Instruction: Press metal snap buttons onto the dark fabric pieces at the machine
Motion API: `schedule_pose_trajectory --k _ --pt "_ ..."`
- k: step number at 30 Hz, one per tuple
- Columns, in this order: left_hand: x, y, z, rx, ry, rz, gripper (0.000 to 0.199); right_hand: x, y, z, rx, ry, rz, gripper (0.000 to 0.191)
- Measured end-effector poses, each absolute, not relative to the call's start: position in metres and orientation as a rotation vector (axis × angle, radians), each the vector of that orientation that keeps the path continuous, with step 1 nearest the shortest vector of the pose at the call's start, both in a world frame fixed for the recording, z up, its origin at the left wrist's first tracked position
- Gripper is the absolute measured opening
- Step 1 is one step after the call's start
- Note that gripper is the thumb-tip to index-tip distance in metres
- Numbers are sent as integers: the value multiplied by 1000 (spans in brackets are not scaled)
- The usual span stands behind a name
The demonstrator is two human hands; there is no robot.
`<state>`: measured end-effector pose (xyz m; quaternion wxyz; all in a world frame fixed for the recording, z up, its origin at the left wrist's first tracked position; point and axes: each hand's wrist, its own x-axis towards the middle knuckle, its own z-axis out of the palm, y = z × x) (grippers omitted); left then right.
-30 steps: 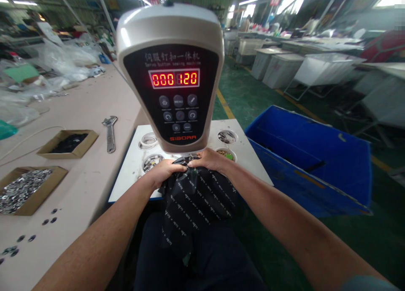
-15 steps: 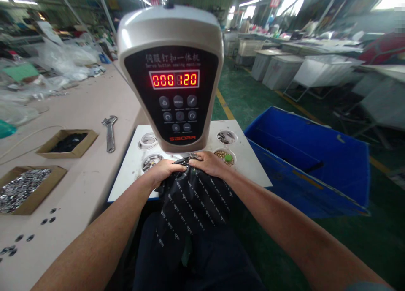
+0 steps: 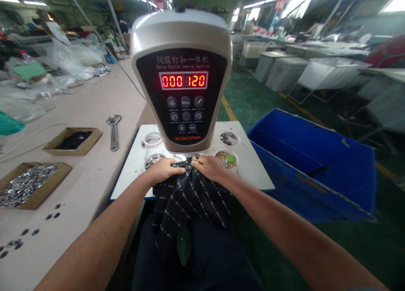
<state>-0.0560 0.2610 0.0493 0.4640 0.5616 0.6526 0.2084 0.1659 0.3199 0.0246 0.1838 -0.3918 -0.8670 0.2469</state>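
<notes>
Black fabric (image 3: 196,198) with rows of small white lettering hangs from the front of the button machine (image 3: 183,37) down over my lap. My left hand (image 3: 163,171) pinches its upper left edge, thumb pointing right. On the other side, my right hand (image 3: 210,167) grips the gathered top edge, fingers just under the machine's head. Both hands are close together, and the machine head hides the spot beyond the fingertips. A red display on the machine reads 000 120. The white machine table (image 3: 253,168) lies beneath, with round wells of small metal parts beside each hand.
Left, a long table (image 3: 85,177) carries an adjustable wrench (image 3: 114,132), a carton of silver fasteners (image 3: 31,183), a carton of black pieces (image 3: 73,140) and several loose fasteners. A large blue bin (image 3: 313,168) stands at right. A green cap (image 3: 230,159) sits in one well.
The view has shifted slightly, so the machine appears further right. Both hands still grip the fabric under the head; the fabric's lower folds have bunched and shifted a little.
</notes>
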Motion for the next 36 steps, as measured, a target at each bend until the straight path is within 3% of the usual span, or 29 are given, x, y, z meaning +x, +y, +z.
schedule_pose_trajectory --k 13,36 --pt "-62 266 49 1310 1515 477 38 162 320 27 -1335 -2593 449 42" --pt "-61 263 45 1255 1527 521 39 163 321 23 -1284 -2528 514 37"
